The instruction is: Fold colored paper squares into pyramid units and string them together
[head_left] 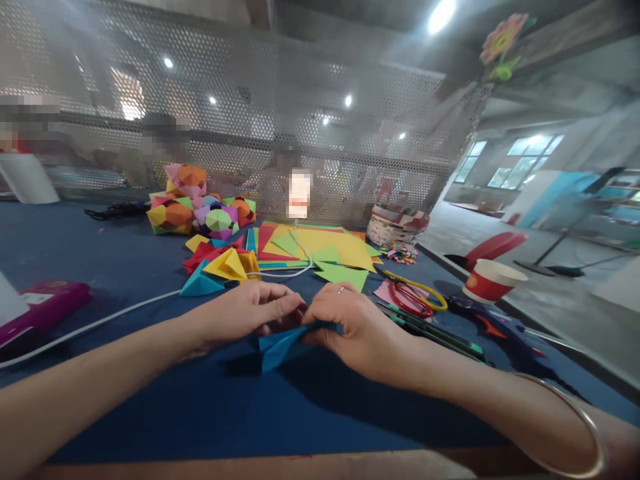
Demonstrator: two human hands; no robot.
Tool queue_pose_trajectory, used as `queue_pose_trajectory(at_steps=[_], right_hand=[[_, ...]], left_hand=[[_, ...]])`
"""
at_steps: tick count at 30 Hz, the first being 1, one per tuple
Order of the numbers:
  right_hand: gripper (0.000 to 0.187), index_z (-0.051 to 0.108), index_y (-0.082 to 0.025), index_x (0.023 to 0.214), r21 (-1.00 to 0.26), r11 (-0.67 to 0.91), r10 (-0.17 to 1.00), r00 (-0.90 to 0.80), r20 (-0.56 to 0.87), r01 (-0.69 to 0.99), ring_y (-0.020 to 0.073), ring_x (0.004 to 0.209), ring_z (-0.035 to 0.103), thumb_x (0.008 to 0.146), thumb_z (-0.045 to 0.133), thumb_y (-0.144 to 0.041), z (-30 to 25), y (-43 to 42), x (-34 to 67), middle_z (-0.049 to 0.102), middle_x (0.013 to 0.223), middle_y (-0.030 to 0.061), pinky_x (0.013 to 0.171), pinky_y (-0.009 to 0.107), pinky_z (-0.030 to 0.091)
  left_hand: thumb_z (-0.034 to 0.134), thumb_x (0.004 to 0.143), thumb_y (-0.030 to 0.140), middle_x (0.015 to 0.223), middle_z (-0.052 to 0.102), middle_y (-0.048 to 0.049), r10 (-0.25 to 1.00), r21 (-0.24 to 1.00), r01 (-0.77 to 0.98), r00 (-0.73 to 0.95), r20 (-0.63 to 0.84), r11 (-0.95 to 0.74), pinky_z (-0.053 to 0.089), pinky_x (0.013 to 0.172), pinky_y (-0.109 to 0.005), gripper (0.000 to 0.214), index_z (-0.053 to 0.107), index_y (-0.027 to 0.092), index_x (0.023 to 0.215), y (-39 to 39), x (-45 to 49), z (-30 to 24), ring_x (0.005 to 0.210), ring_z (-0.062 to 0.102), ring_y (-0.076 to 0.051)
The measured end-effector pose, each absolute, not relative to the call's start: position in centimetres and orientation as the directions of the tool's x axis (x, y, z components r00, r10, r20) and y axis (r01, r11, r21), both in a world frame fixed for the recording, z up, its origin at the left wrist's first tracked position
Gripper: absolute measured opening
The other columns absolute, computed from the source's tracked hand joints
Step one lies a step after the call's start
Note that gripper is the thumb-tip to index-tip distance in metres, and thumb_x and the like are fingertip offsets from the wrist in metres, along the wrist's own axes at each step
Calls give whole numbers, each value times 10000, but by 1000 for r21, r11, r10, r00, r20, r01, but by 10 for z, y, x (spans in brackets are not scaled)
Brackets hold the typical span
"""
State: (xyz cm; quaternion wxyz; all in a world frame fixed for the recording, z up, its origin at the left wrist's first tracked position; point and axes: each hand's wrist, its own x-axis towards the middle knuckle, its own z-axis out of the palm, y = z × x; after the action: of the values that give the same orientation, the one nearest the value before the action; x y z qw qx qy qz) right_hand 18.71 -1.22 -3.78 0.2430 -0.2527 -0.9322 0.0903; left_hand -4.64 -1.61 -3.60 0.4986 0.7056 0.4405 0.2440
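At the centre of the frame, your right hand [357, 327] pinches the angular, sharply folded blue paper [280, 349]; your left hand [250, 308] curls at it, but I cannot tell whether that grip closes. Smooth, dark-blue worktop [225, 417] stretches below toward the bottom edge; flat coloured sheets [345, 247] lie beyond your hands.

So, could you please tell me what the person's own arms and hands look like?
The left hand and right hand are ungloved, and no sleeves show on the left forearm or right forearm. The right hand wears a small, shiny ring; a thin, pale metallic bangle circles the right forearm. No jewellery shows on the left.
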Motion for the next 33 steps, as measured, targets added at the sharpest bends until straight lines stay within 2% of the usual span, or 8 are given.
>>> queue_pose_trajectory(at_steps=[3,7,10,14,18,23,29,33], right_hand=[[163,762,-188,841,-139,924,370,-749,549,355,188,841,701,960,772,-77,-45,-7,189,782,802,8,894,362,446],[218,751,-192,913,-93,951,283,-704,652,295,174,804,691,991,644,-18,-53,-9,193,761,774,-4,870,360,452],[304,739,-189,1028,-64,960,238,-670,703,274,170,819,689,982,537,33,-57,-10,195,762,804,3,873,357,472],[385,726,-181,1191,40,965,143,-644,751,261,173,879,707,958,515,42,-60,-11,199,788,925,41,908,360,513],[398,707,-177,1207,65,966,119,-647,753,252,158,936,730,948,499,43,-59,-12,201,800,948,37,951,344,533],[420,688,-168,1229,112,968,62,-648,759,223,134,1012,752,940,476,51,-57,-14,204,827,983,32,1027,314,519],[280,720,-199,1250,274,943,-46,-741,670,189,179,1375,660,1135,466,-174,-53,-19,212,825,1310,28,1272,360,396],[191,712,-281,1085,273,908,30,-698,716,319,190,1193,746,1092,563,-161,-51,-24,213,850,1215,-41,1186,351,487]], left_hand=[[625,781,989,1140,794,-92,846,932,350,521,-112,-93,503,770,-296,881,766,205,1155,-20,-45,-36,1030,712,-262],[719,767,939,1208,795,-78,824,936,337,555,-114,-98,500,993,-346,863,750,228,1255,-20,-45,-39,1210,688,-302],[749,816,866,1182,802,-70,816,935,342,564,-128,-89,498,957,-345,830,714,235,1354,-19,-45,-41,1161,699,-292],[812,832,769,1151,812,-62,790,940,335,592,-160,-60,504,927,-334,780,689,234,1386,-18,-47,-41,1129,720,-279],[918,796,521,1331,789,-71,742,960,278,646,-179,-11,522,1042,-363,726,645,257,1415,-19,-49,-40,1273,714,-290],[819,829,246,1326,785,-78,706,976,217,687,-172,27,550,1048,-375,639,604,251,1430,-24,-44,-41,1197,778,-259],[747,708,182,1303,775,-57,739,986,164,663,-122,15,549,1040,-389,638,670,244,1338,-25,-39,-44,1224,724,-280],[777,714,230,1011,784,2,810,988,154,575,-112,28,526,862,-322,437,734,218,1149,-24,-41,-42,958,708,-227]])
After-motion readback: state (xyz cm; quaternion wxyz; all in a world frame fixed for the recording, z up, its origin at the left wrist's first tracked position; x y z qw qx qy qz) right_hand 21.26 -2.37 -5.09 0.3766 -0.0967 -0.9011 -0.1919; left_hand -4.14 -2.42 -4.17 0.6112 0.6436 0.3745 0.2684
